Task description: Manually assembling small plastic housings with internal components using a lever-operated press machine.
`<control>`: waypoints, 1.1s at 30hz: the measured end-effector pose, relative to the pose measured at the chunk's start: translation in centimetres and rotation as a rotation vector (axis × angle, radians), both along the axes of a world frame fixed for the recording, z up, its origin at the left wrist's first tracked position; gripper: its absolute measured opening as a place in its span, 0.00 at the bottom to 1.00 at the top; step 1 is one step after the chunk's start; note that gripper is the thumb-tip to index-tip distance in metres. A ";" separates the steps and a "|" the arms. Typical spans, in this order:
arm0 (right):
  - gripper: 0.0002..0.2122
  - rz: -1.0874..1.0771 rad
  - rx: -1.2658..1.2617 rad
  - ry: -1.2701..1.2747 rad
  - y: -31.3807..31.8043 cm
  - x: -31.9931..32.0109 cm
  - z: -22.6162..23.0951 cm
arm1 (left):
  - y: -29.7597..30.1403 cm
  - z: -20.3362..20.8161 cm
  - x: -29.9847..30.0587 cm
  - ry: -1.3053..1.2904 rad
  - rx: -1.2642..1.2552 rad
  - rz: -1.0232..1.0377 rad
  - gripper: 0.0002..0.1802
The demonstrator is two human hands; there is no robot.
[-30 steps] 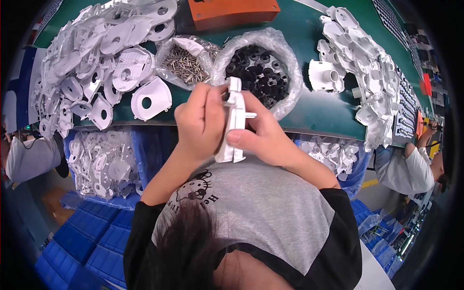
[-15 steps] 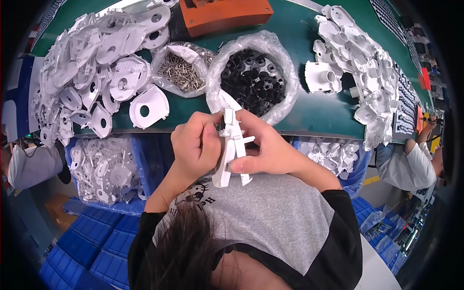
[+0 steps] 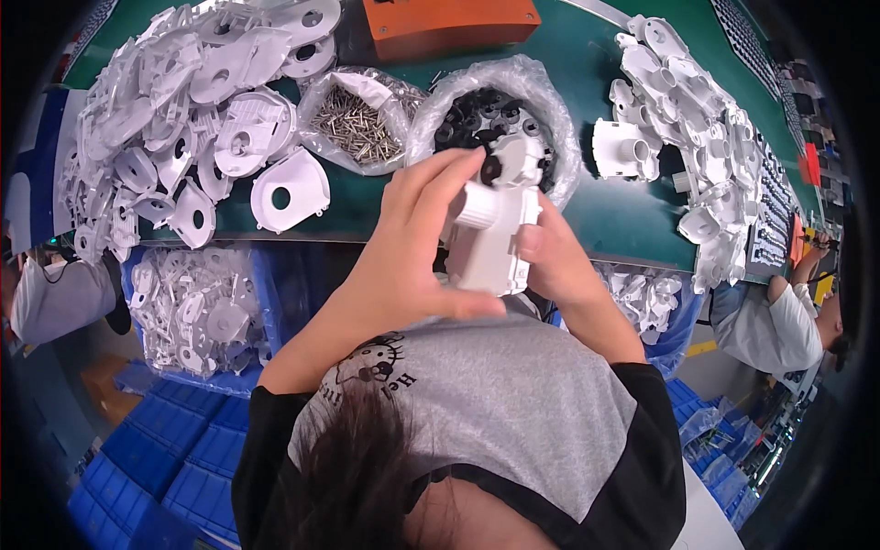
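A white plastic housing [image 3: 495, 243] with a short round tube on its side is held up between my two hands, above the table's near edge. A small black round piece [image 3: 492, 168] shows near its upper end. My left hand [image 3: 417, 234] curves round the housing's left side, fingers at the top and thumb along the bottom. On the opposite side my right hand [image 3: 561, 257] grips it, thumb pressed on its face and the other fingers mostly hidden. Just behind the housing is a clear plastic bag [image 3: 557, 119] of black round parts, partly covered by it.
A bag of metal screws [image 3: 353, 124] lies left of the black parts. Flat white covers [image 3: 290, 192] heap up at the left, white tubed housings [image 3: 628, 149] at the right. An orange block [image 3: 454, 27] stands at the back. Blue bins [image 3: 266, 312] sit below the table edge.
The white housing has turned from edge-on so its tubed face shows, and has moved up and right. My left hand has opened from a closed grip into a wider hold around it.
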State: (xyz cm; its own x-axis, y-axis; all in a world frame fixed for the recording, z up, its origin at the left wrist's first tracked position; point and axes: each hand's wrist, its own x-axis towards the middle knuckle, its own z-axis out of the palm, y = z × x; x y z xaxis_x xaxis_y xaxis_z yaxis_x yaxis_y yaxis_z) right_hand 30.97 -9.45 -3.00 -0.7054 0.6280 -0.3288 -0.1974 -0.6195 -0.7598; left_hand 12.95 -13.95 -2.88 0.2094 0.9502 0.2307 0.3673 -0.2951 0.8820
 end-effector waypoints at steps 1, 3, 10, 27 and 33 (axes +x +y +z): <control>0.35 0.004 -0.008 0.028 0.1 0.1 0.3 | 0.1 0.3 0.0 -0.001 -0.003 0.000 0.58; 0.37 -0.026 0.005 0.016 -0.1 0.0 1.6 | 0.5 0.9 0.1 -0.044 0.085 -0.081 0.60; 0.39 0.001 0.186 -0.220 -0.2 -0.4 4.3 | 1.0 0.2 -0.3 -0.296 0.088 -0.208 0.51; 0.40 0.034 0.673 -0.648 0.2 -1.5 4.3 | 0.1 0.2 -0.1 -0.165 -0.019 -0.066 0.46; 0.35 0.012 0.487 -0.486 0.1 -1.5 4.5 | -0.3 -0.2 0.6 -0.373 -0.115 -0.020 0.46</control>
State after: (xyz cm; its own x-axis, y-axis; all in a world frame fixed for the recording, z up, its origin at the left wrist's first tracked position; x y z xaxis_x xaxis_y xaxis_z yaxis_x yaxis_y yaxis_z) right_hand 29.49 -9.30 1.50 -0.5572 0.7772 -0.2925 0.2413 -0.1854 -0.9526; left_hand 13.53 -14.27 -3.11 0.1500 0.9710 0.1863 0.0108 -0.1900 0.9817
